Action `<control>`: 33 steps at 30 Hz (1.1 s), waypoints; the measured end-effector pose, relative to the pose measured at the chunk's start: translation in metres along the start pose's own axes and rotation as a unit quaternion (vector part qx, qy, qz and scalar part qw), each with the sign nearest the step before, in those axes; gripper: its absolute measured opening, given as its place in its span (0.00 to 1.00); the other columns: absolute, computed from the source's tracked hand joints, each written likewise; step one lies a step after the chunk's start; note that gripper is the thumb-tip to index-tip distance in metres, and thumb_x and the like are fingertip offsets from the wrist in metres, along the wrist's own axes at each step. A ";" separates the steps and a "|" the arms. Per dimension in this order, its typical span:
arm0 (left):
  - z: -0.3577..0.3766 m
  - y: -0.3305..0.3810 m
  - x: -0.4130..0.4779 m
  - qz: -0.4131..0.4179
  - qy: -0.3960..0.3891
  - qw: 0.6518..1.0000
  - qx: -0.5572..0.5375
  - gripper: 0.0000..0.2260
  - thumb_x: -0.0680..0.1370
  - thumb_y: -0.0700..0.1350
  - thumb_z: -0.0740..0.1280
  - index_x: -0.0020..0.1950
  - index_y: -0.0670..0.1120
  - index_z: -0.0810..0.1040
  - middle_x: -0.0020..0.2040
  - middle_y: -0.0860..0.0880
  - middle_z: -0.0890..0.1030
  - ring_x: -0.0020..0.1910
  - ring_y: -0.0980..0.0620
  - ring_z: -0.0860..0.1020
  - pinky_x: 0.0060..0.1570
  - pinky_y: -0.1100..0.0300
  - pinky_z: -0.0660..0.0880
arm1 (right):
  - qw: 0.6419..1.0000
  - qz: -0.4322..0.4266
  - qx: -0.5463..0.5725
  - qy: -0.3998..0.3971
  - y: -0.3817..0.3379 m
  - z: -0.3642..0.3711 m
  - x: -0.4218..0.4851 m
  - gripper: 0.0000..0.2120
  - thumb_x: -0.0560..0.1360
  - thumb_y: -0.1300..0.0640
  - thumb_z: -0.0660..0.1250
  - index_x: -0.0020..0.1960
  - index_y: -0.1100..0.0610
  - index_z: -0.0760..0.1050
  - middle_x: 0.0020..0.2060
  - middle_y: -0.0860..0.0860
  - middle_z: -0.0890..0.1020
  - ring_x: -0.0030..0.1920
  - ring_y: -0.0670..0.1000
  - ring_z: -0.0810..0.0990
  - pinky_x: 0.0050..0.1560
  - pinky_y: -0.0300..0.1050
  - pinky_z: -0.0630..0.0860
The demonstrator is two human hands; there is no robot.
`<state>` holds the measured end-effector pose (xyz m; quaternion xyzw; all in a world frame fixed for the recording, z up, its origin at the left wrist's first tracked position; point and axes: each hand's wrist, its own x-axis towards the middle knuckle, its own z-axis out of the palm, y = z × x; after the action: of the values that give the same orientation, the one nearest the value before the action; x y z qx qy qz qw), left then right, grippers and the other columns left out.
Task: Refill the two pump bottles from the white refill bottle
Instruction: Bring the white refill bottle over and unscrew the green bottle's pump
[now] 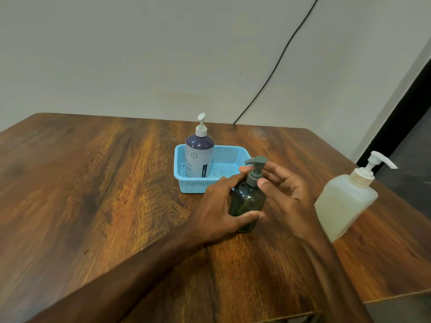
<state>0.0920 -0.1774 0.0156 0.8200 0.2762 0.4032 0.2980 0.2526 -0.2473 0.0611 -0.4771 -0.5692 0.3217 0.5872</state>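
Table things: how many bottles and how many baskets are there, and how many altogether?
Bottles: 3 (dark green pump bottle, purple and grey pump bottle, white refill bottle)
Baskets: 1 (blue basket)
Total: 4

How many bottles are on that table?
3: a purple bottle in the blue basket, a dark green bottle held in the left hand, the white refill bottle at the right.

head view looks down, close over the wooden table (pixel 93 183).
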 end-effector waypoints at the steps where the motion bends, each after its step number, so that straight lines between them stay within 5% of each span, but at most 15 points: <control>1: 0.000 -0.001 0.000 0.000 0.002 1.000 0.005 0.36 0.71 0.59 0.79 0.75 0.53 0.71 0.68 0.56 0.79 0.64 0.61 0.76 0.63 0.66 0.73 | 1.000 0.012 0.008 -0.023 0.000 -0.002 -0.001 0.16 0.81 0.61 0.67 0.67 0.53 0.77 0.62 0.50 0.84 0.65 0.52 0.80 0.64 0.54 0.78; 7: 0.000 -0.003 -0.001 -0.008 -0.005 1.000 0.011 0.36 0.72 0.56 0.79 0.76 0.54 0.70 0.66 0.60 0.77 0.63 0.64 0.73 0.61 0.75 0.68 | 0.989 -0.006 -0.120 0.090 -0.001 0.007 -0.004 0.18 0.71 0.53 0.79 0.59 0.46 0.81 0.54 0.42 0.85 0.56 0.44 0.83 0.56 0.46 0.82; 11: 0.000 -0.001 -0.001 -0.012 -0.014 1.000 0.000 0.37 0.71 0.58 0.79 0.77 0.54 0.69 0.69 0.59 0.76 0.65 0.63 0.74 0.64 0.69 0.72 | 0.998 -0.005 -0.043 0.049 -0.004 0.002 -0.009 0.17 0.78 0.62 0.71 0.62 0.45 0.78 0.56 0.43 0.85 0.59 0.44 0.83 0.54 0.42 0.82; 17: 0.000 -0.002 -0.001 -0.019 -0.014 1.000 0.012 0.36 0.72 0.58 0.79 0.76 0.54 0.69 0.69 0.54 0.78 0.66 0.58 0.76 0.66 0.58 0.76 | 0.988 -0.014 -0.125 0.089 -0.007 0.005 -0.010 0.19 0.71 0.54 0.79 0.60 0.46 0.79 0.54 0.41 0.85 0.55 0.42 0.84 0.55 0.44 0.82; 25: 0.000 -0.001 -0.003 -0.019 -0.007 1.000 0.016 0.38 0.71 0.62 0.78 0.77 0.57 0.68 0.70 0.57 0.77 0.66 0.60 0.74 0.67 0.61 0.72 | 0.988 -0.059 -0.104 0.101 -0.035 0.001 0.000 0.15 0.73 0.57 0.77 0.56 0.44 0.80 0.51 0.41 0.86 0.52 0.43 0.85 0.50 0.37 0.82; 28: 0.000 -0.002 -0.003 -0.022 -0.012 0.999 0.021 0.39 0.71 0.63 0.78 0.77 0.58 0.67 0.71 0.57 0.76 0.67 0.61 0.73 0.65 0.70 0.67 | 0.984 -0.082 -0.117 0.111 -0.048 -0.003 0.004 0.15 0.73 0.57 0.76 0.55 0.42 0.79 0.50 0.39 0.86 0.52 0.42 0.85 0.50 0.35 0.81; 33: -0.001 0.000 -0.003 -0.022 -0.013 1.000 0.014 0.38 0.71 0.60 0.79 0.77 0.55 0.68 0.70 0.57 0.76 0.65 0.62 0.73 0.63 0.71 0.69 | 0.979 -0.043 -0.183 0.081 -0.037 0.001 0.001 0.16 0.73 0.55 0.77 0.58 0.43 0.80 0.51 0.39 0.86 0.53 0.40 0.84 0.52 0.39 0.83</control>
<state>0.0899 -0.1790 0.0147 0.8229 0.2964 0.3817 0.2987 0.2458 -0.2591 0.0958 -0.5761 -0.5885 0.1471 0.5478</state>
